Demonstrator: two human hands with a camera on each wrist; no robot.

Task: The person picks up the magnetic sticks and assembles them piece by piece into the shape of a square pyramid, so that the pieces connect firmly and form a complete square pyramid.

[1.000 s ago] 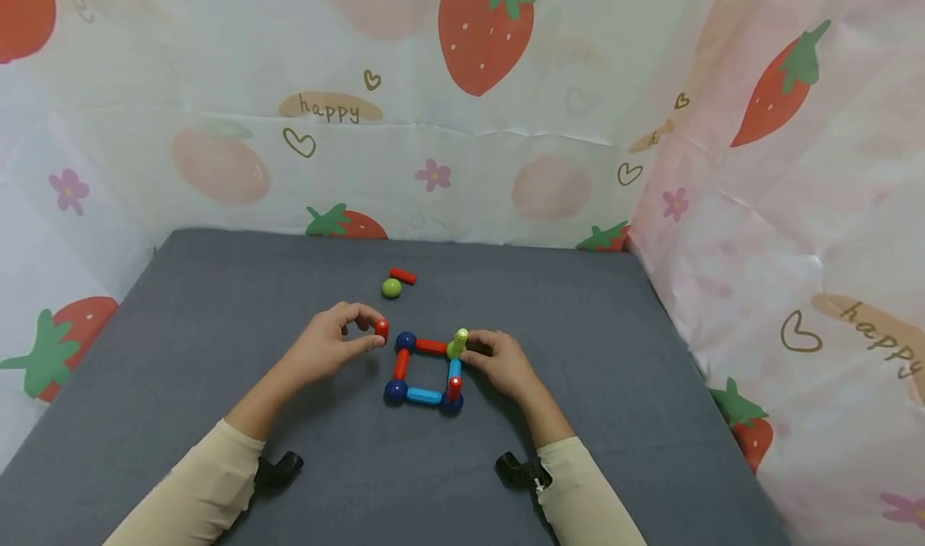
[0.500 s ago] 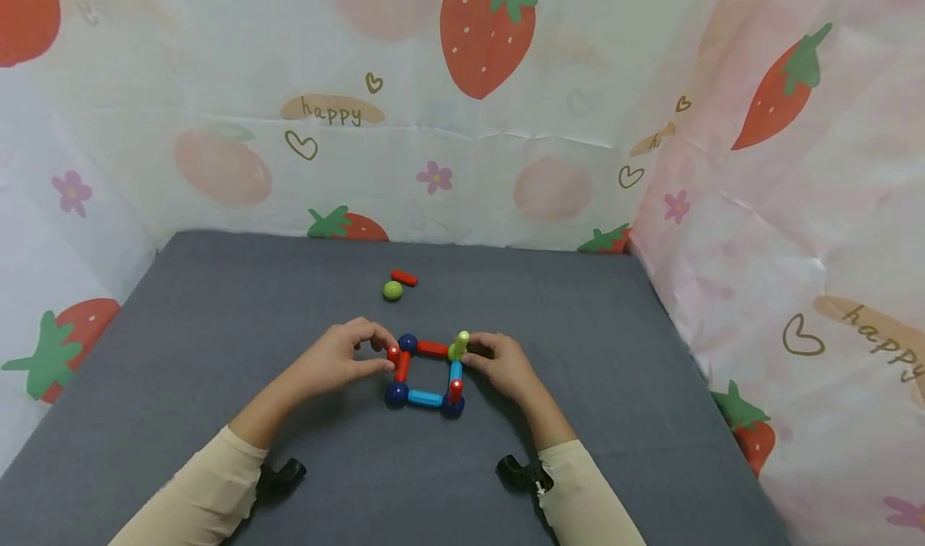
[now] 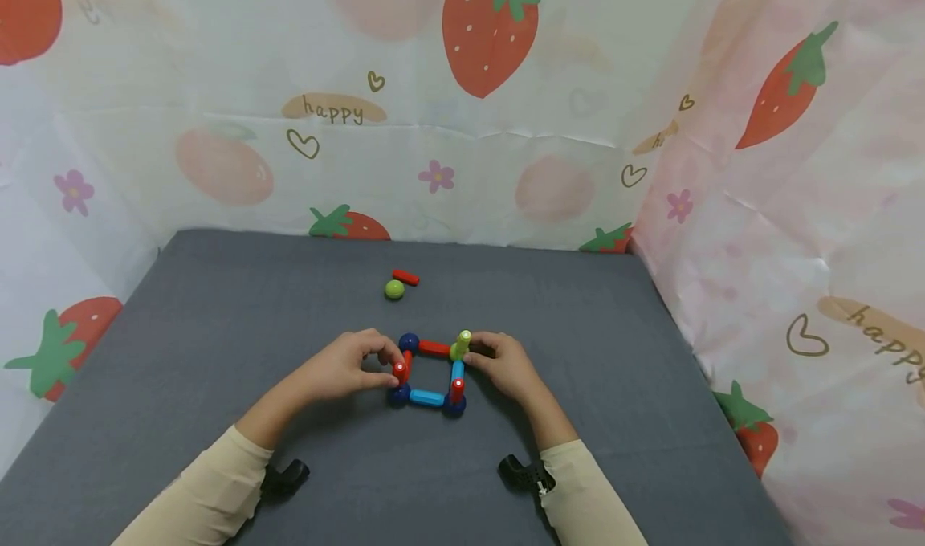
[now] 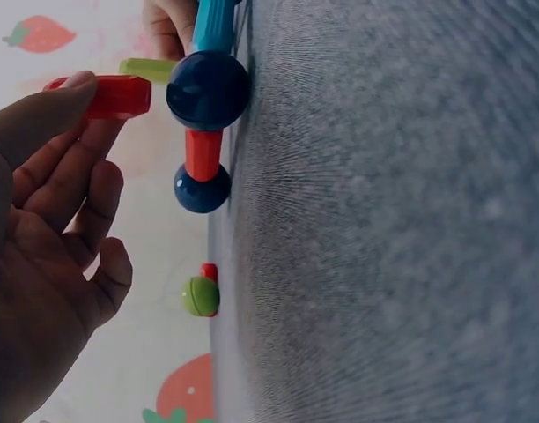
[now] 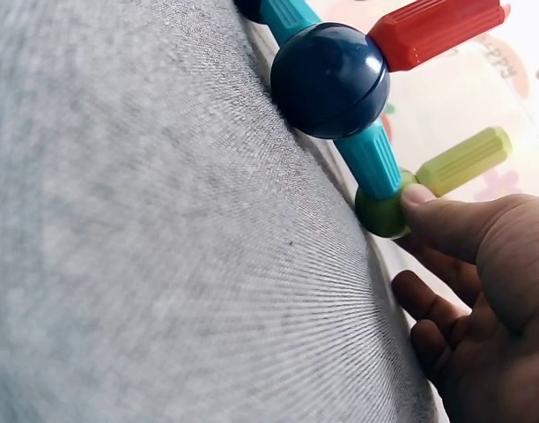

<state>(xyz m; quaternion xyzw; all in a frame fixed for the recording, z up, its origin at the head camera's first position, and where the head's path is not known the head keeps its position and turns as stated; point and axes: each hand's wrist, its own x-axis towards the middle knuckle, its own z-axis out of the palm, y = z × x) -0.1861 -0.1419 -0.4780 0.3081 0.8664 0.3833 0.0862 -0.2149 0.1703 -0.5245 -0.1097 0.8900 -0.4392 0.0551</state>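
Rods [image 3: 428, 399], red and blue, link glossy navy and green balls [image 5: 327, 81].

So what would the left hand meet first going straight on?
Probably the left-side red rod, just beyond its held red stick; height is unclear, so the left hand might pass over.

Four-sided frame [image 3: 427, 399] of red rods [image 3: 435, 348] and light-blue rods [image 3: 458, 371], cornered by three dark-blue balls [image 3: 454, 406] and one lime-green ball [image 3: 455, 354]; upright red rod [image 3: 458, 390], near right; upright lime-green rod [image 3: 464, 342], far right; left hand [image 3: 348, 367], pinching a short red rod [image 3: 400, 373] by near left corner; right hand [image 3: 509, 367], holding the lime-green ball; beyond, on grey cloth [image 3: 571, 313], loose lime-green sphere [image 3: 394, 290] and loose red rod [image 3: 406, 278].
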